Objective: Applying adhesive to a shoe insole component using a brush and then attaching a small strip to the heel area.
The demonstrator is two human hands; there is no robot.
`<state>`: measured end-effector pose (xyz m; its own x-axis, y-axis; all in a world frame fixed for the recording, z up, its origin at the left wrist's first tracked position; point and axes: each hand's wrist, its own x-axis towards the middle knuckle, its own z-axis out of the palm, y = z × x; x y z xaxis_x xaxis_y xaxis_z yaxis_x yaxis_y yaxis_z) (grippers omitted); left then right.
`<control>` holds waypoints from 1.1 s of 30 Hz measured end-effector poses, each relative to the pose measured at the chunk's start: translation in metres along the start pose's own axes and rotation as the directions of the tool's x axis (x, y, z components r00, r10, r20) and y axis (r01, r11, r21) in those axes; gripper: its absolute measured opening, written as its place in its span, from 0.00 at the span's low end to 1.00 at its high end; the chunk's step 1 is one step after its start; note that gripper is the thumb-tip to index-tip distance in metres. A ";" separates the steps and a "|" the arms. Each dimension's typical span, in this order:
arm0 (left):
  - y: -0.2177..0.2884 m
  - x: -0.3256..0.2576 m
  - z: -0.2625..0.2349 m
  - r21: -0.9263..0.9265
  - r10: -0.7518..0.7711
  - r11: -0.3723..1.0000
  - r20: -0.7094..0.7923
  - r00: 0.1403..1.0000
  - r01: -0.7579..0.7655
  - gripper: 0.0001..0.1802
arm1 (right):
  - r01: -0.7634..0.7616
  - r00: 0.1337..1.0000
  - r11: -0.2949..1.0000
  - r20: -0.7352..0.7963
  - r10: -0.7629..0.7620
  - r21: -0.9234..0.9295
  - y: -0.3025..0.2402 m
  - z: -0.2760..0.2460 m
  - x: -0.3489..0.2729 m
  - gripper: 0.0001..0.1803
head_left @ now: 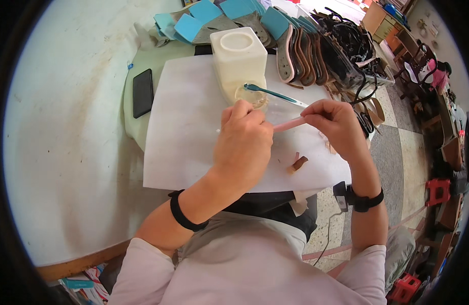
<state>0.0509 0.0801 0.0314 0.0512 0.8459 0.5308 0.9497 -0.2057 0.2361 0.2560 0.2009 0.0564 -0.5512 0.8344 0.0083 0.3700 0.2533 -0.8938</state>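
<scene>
A narrow pink strip [289,124] stretches between my two hands over the white work surface [181,137]. My left hand [244,140] is closed on its left end, fingers curled downward and partly hidden. The right end is pinched between the thumb and fingers of my right hand [332,122]. Just beyond the hands stands a cream plastic container [239,58] with a low open front part. A teal brush [272,93] with a pale handle end lies over that opening; its handle reaches my right fingers, and I cannot tell whether they touch it.
Small brown scraps [298,163] lie near the front right of the surface. A dark phone [142,93] is at the left. Curved sole-shaped pieces [301,56] and blue flat pieces [188,27] line the back. A clear bin [349,73] of black straps stands at the back right.
</scene>
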 end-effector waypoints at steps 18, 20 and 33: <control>0.001 0.006 -0.005 -0.007 0.003 1.000 0.015 1.000 -0.003 0.05 | -0.014 1.000 0.996 0.020 0.012 0.092 0.041 -0.018 0.027 0.07; 0.003 0.006 -0.006 -0.016 -0.006 1.000 0.023 1.000 0.006 0.03 | -0.016 1.000 0.997 0.024 0.014 0.076 0.045 -0.021 0.029 0.07; 0.005 0.005 -0.007 0.019 -0.031 0.999 0.014 0.999 0.030 0.05 | 0.009 0.999 0.993 0.034 -0.013 0.114 0.041 -0.020 0.031 0.06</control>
<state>0.0540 0.0801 0.0412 0.0265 0.8589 0.5115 0.9566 -0.1703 0.2364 0.2690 0.2469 0.0285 -0.5812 0.8137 0.0043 0.2776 0.2033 -0.9389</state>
